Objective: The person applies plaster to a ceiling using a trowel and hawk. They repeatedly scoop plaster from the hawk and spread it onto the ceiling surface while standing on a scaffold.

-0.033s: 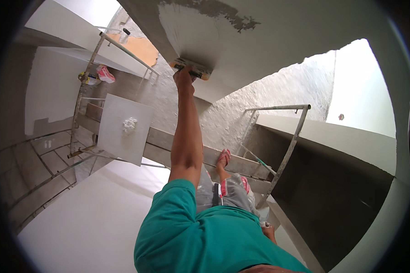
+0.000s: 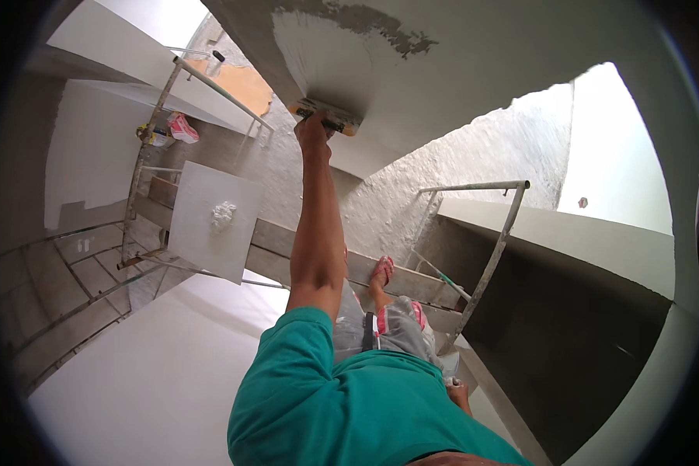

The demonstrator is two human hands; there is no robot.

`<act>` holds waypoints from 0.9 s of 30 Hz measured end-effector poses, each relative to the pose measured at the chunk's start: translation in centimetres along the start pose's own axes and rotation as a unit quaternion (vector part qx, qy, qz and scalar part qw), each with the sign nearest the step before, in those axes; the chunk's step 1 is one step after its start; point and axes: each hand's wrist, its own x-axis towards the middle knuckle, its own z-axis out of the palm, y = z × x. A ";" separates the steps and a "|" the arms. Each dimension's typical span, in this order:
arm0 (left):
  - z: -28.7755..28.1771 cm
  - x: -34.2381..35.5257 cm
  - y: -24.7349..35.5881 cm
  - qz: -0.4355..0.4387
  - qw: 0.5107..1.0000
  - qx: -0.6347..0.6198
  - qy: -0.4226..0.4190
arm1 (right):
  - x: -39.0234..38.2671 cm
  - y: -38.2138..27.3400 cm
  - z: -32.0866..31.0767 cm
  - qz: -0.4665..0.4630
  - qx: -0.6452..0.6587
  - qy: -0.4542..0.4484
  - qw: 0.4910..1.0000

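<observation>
My left hand (image 2: 313, 133) is raised at the end of a stretched arm, its fingers closed round a wide plastering blade (image 2: 330, 118) with yellowish ends. The blade lies against the pale overhead surface (image 2: 443, 85), just below a whitish, freshly smeared strip (image 2: 303, 50). Low at my right side, my right hand (image 2: 459, 394) is closed on what looks like a putty knife (image 2: 449, 363); only a pale blade shows, and the grip is mostly hidden by the fingers. A white board (image 2: 198, 233) rests on the planks to my left, bearing a lump of white putty (image 2: 223, 216).
I am on scaffold planks (image 2: 276, 237), with metal frames at the left (image 2: 157, 116) and right (image 2: 495, 248). A foot in a red sandal (image 2: 383, 270) stands on a plank. A red-and-white bag (image 2: 182, 128) lies beyond the left frame. A dark recess (image 2: 551, 334) opens at right.
The view has shifted very slightly. Both hands and the blade keep the same places.
</observation>
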 end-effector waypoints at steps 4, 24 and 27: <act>3.0 -4.1 7.2 0.041 0.999 0.012 0.002 | 3.5 0.6 -0.8 -0.044 0.037 0.009 0.998; -2.1 -12.0 13.1 0.135 0.982 -0.012 -0.131 | 7.0 0.0 -2.6 -0.038 0.049 -0.053 0.997; -9.3 -5.8 0.4 -0.002 0.998 -0.044 -0.047 | 7.7 4.0 -3.1 -0.070 0.082 -0.069 0.992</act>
